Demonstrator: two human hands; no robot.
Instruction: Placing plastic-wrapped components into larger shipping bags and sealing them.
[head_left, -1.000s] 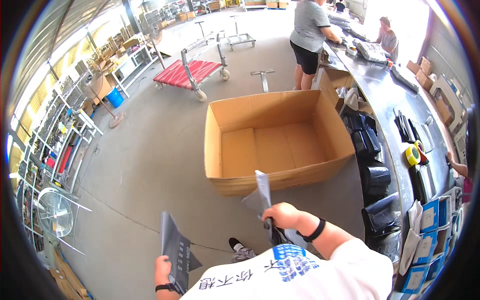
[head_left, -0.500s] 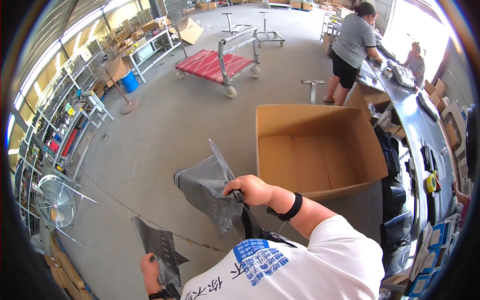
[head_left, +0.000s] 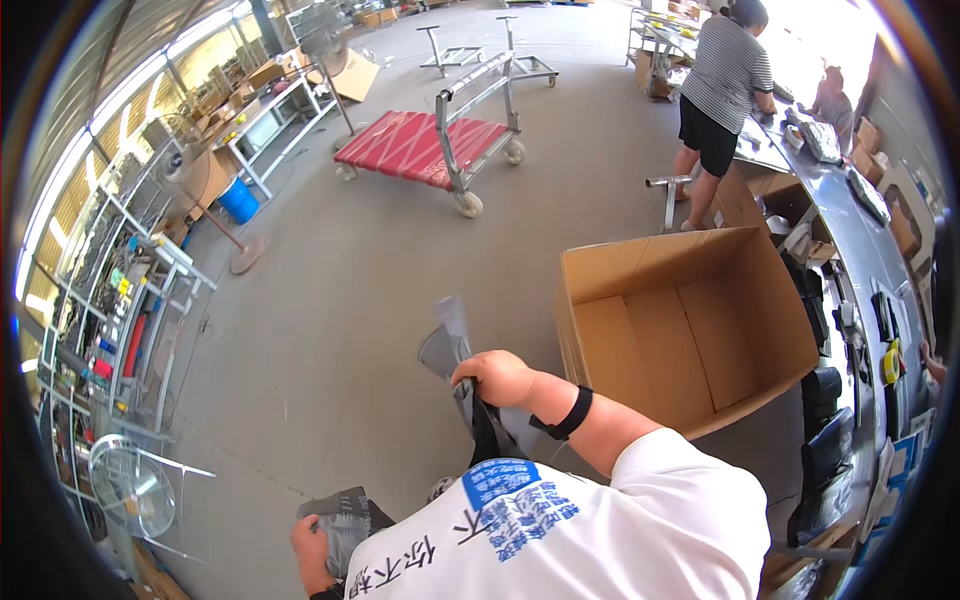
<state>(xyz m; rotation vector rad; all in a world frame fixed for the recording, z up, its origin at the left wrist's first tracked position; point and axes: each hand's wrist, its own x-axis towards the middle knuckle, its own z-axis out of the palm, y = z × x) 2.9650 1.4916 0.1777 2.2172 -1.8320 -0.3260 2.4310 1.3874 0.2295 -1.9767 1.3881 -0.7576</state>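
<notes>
While the right hand [head_left: 497, 378] grips a grey plastic bag [head_left: 452, 352] — an open cardboard box [head_left: 690, 330] just right of it — the left hand [head_left: 312, 548] clutches another grey bag [head_left: 345, 517].

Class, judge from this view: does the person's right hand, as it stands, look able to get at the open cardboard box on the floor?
Probably yes. The right hand grips a grey plastic bag just left of the cardboard box, whose top is open and whose inside looks empty. Nothing lies between them on the bare floor.

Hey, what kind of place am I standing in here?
Probably a warehouse or packing floor: a large open cardboard box on bare concrete, a red flatbed cart, metal shelving racks, and a long steel workbench.
</notes>
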